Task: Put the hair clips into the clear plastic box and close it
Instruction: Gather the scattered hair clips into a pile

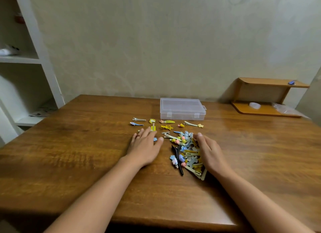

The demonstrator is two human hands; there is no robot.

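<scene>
A clear plastic box (182, 109) stands shut on the wooden table (86, 145), toward the back middle. In front of it lie scattered hair clips, among them a yellow star clip (167, 127) and a white clip (139, 119). A dense pile of hair clips (187, 152) in yellow, blue, white and black sits nearer me. My left hand (145, 146) lies flat on the table left of the pile, fingers straight, over a small blue clip (155, 139). My right hand (211, 153) rests against the pile's right side with relaxed fingers, touching the clips.
A white shelf unit (26, 59) stands at the left. A small wooden two-tier stand (267, 97) sits at the table's back right with a tape roll (255, 105) and a plastic bag (284, 109). The wall is close behind the table.
</scene>
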